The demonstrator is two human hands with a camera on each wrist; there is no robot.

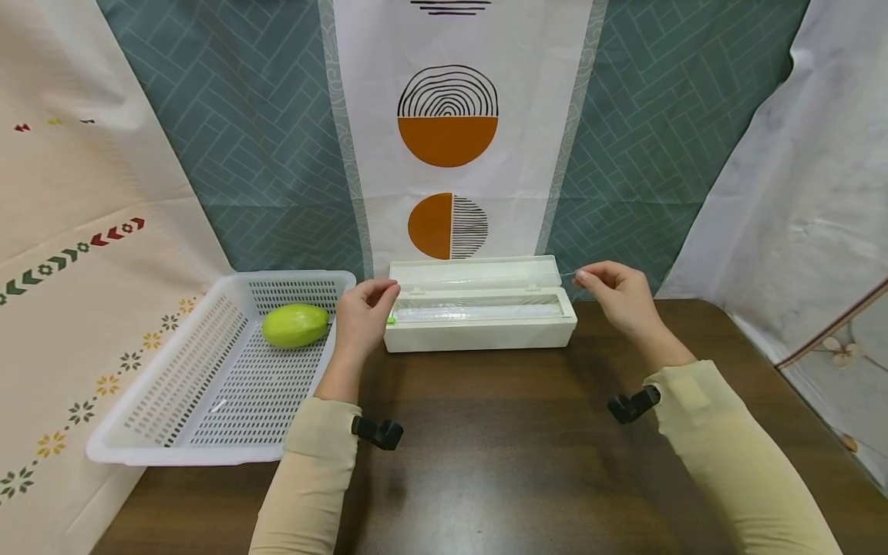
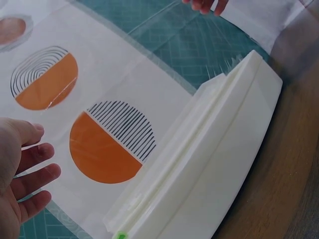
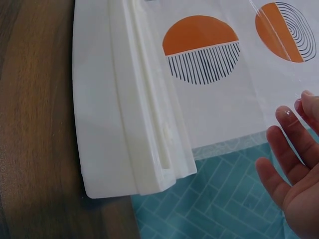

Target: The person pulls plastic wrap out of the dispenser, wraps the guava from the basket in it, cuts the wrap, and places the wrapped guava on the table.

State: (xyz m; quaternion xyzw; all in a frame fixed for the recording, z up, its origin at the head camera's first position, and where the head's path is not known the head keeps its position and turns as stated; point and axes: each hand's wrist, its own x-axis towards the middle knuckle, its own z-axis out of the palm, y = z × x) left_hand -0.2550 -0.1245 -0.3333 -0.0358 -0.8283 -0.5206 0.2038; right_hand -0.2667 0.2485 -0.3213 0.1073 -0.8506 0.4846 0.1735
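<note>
A white cling film dispenser [image 1: 479,338] stands on the table with its lid [image 1: 479,270] raised at the back. Through its top opening a roll of clear film [image 1: 479,312] shows. My left hand [image 1: 364,312] is by the dispenser's left end, thumb and forefinger pinching an edge of the clear film. Beyond the right end, my right hand [image 1: 620,299] pinches the other side of the film between thumb and fingertips. The sheet between the hands is nearly invisible, showing as faint creases in the wrist views. A small green tab [image 2: 120,235] sits at the dispenser's left end.
A white perforated plastic basket [image 1: 208,455] stands on the left of the brown wooden table [image 1: 486,462], right beside my left forearm. Inside it lies a smooth yellow-green oval fruit [image 1: 295,325]. Patterned cloth [image 1: 270,154] hangs close behind the dispenser, with more cloth on both sides.
</note>
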